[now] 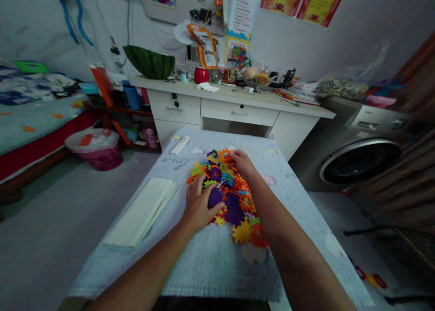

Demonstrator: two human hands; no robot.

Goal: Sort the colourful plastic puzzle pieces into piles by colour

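Observation:
A heap of colourful toothed plastic puzzle pieces, in orange, purple, yellow, green and blue, lies on a table covered with a pale grey cloth. My left hand rests flat on the near left side of the heap, fingers spread over a purple piece. My right hand reaches to the far end of the heap, its fingers curled around an orange piece at the top edge. My right forearm lies along the right side of the pile and hides part of it.
A folded cream cloth lies on the table's left side, a small white box further back. Beyond stand a cluttered white desk with a watermelon half, a washing machine at right, a pink bin and bed at left.

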